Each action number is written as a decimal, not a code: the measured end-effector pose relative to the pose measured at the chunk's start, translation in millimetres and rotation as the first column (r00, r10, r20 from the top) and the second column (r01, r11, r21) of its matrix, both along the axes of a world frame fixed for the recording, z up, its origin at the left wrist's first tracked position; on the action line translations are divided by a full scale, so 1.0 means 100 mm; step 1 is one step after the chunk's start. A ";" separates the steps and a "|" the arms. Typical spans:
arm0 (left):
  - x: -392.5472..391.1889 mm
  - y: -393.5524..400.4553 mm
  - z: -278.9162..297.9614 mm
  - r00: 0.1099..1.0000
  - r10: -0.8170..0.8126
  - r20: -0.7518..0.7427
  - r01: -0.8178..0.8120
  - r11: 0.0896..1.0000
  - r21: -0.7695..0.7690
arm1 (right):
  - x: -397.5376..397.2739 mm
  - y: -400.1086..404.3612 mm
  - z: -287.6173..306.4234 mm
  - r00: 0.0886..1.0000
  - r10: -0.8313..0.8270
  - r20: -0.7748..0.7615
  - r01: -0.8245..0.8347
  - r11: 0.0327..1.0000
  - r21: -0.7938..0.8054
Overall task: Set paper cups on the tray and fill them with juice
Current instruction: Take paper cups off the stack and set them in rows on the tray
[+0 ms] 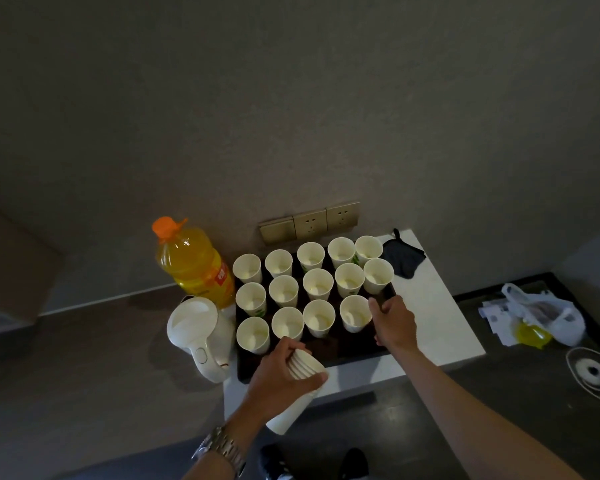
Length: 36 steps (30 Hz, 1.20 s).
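Note:
A black tray [350,351] lies on a white counter and holds several upright white paper cups [318,284] in three rows, all without juice. My left hand [278,375] grips a tilted stack of nested paper cups [300,393] just over the tray's front edge. My right hand [394,322] rests at the tray's right side, its fingers touching the front-right cup [355,313]. A big bottle of orange juice [194,263] with an orange cap stands left of the tray.
A white electric kettle [201,336] stands at the tray's front left. A dark cloth [402,259] lies at the back right, under gold wall sockets [310,221]. On a darker surface to the right sit a plastic bag [541,315] and a round white object [594,372].

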State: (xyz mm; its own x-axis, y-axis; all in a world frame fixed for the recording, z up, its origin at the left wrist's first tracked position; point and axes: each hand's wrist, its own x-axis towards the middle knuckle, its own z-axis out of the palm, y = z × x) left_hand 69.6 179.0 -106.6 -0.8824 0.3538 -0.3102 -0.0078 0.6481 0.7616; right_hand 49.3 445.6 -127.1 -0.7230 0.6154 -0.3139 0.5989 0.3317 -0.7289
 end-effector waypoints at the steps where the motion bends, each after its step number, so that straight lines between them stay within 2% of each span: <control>1: -0.01 0.01 0.01 1.000 0.005 -0.005 -0.005 1.000 -0.001 | 0.03 -0.02 0.05 1.000 0.023 -0.004 -0.022 0.995 0.095; 3: -0.04 0.03 0.04 1.000 0.007 -0.016 -0.007 1.000 0.002 | 0.08 -0.09 0.14 0.995 0.103 -0.014 -0.098 0.974 0.207; 4: -0.05 0.05 0.05 1.000 0.004 -0.023 -0.004 1.000 0.004 | 0.10 -0.14 0.20 0.985 0.175 -0.003 -0.171 0.966 0.196; 5: -0.07 0.06 0.06 1.000 -0.002 -0.031 0.002 1.000 0.006 | 0.12 -0.20 0.26 0.963 0.269 0.019 -0.269 0.954 0.129; 7: -0.10 0.11 0.07 0.998 -0.003 -0.060 0.003 1.000 0.013 | 0.18 -0.31 0.39 0.875 0.477 0.078 -0.460 0.871 -0.172; 9: -0.11 0.15 0.10 0.997 -0.006 -0.082 0.009 0.999 0.036 | 0.25 -0.40 0.46 0.777 0.624 0.082 -0.531 0.720 -0.446; 10: -0.12 0.18 0.12 0.996 -0.013 -0.087 0.018 0.999 0.051 | 0.28 -0.42 0.47 0.757 0.650 0.061 -0.543 0.679 -0.494; 17: -0.12 0.36 0.28 0.993 -0.077 -0.092 0.086 0.992 0.094 | 0.34 -0.39 0.45 0.820 0.571 -0.018 -0.480 0.671 -0.565; 21: -0.10 0.44 0.32 0.992 -0.104 -0.075 0.109 0.992 0.063 | 0.37 -0.25 0.46 0.844 0.535 -0.048 -0.459 0.671 -0.582; 24: -0.08 0.53 0.39 0.992 -0.111 -0.053 0.114 0.993 0.037 | 0.39 -0.15 0.45 0.849 0.526 -0.058 -0.468 0.695 -0.546; 29: -0.02 0.65 0.39 0.988 -0.141 -0.057 0.142 0.990 0.025 | 0.43 0.00 0.39 0.812 0.582 -0.055 -0.562 0.751 -0.347; 36: -0.02 0.83 0.41 0.984 -0.147 -0.101 0.155 0.986 0.068 | 0.47 0.23 0.43 0.813 0.580 -0.047 -0.559 0.757 -0.337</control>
